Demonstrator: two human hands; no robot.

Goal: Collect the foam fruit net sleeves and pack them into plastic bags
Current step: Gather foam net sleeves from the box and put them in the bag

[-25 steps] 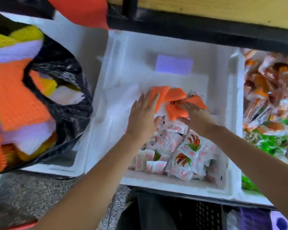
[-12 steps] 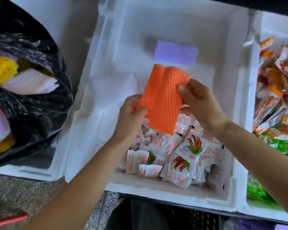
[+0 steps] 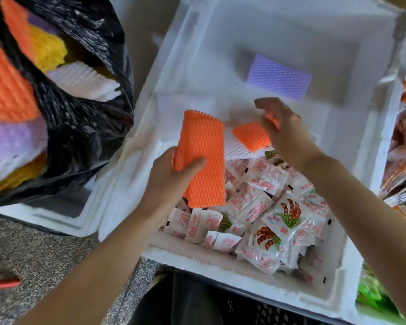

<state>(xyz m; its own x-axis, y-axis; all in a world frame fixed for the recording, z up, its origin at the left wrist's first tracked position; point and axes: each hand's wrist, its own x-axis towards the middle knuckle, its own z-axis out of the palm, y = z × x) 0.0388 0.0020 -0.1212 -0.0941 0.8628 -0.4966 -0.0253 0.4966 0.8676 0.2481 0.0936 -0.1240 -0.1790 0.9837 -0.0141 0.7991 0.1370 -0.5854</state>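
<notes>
Your left hand (image 3: 171,177) gripped an orange foam sleeve (image 3: 201,158), thumb across its face. Your right hand (image 3: 284,130) curved its fingers over a second orange sleeve (image 3: 250,136); whether it gripped could not be determined. Below both hands, the white foam box (image 3: 197,55) held sachets (image 3: 279,219), with a purple sleeve (image 3: 279,77) beyond the right hand. Left of the left hand, the black plastic bag (image 3: 80,127) held further sleeves.

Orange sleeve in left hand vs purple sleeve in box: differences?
The orange sleeve is gripped in the left hand over the sachets; the purple sleeve lies untouched far back in the box. The orange sleeve runs lengthwise away; the purple sleeve lies crosswise. Both: ribbed foam nets.
</notes>
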